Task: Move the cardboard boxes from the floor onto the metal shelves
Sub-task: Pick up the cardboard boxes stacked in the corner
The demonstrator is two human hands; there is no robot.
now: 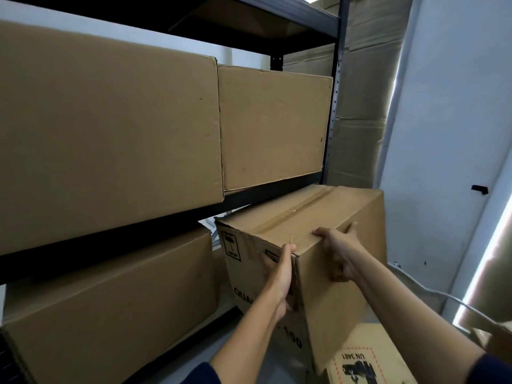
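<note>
Clearly your left hand [279, 275] and right hand [339, 252] clasp the box [327, 261] at its near corner; stiff, bulky, probably heavy, so support underneath.

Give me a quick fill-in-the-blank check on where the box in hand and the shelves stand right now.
1. The taped box is gripped by ____ hands, the left hand on its printed face and the right hand at its top edge.
2. On the shelf beam above the taped box sit ____ plain boxes side by side.
3. The box on the floor at lower right is printed UN ____.

Missing words: both; two; 3481
</note>
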